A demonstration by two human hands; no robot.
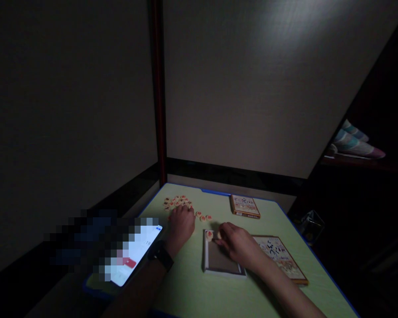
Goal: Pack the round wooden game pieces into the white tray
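My right hand (pixel 232 240) is over the upper part of an open shallow box (pixel 217 259), with a round xiangqi piece (pixel 219 235) pinched between its fingers. Another xiangqi piece (pixel 209 235) with a red character lies in the box's upper left corner. My left hand (pixel 182 223), a dark watch (pixel 161 255) on its wrist, reaches to the near edge of a cluster of xiangqi pieces (pixel 176 202). Its fingers are curled down together, and the fingertips are hidden. Just right of it, several loose pieces (pixel 203 218) lie on the table.
Under my right forearm is a printed box lid (pixel 280 260). A smaller printed box (pixel 245 206) lies near the back edge of the green table (pixel 192 291). A lit phone (pixel 137 251) is at the left edge. Walls stand behind and left; patterned cloth items (pixel 354 141) lie on a shelf at right.
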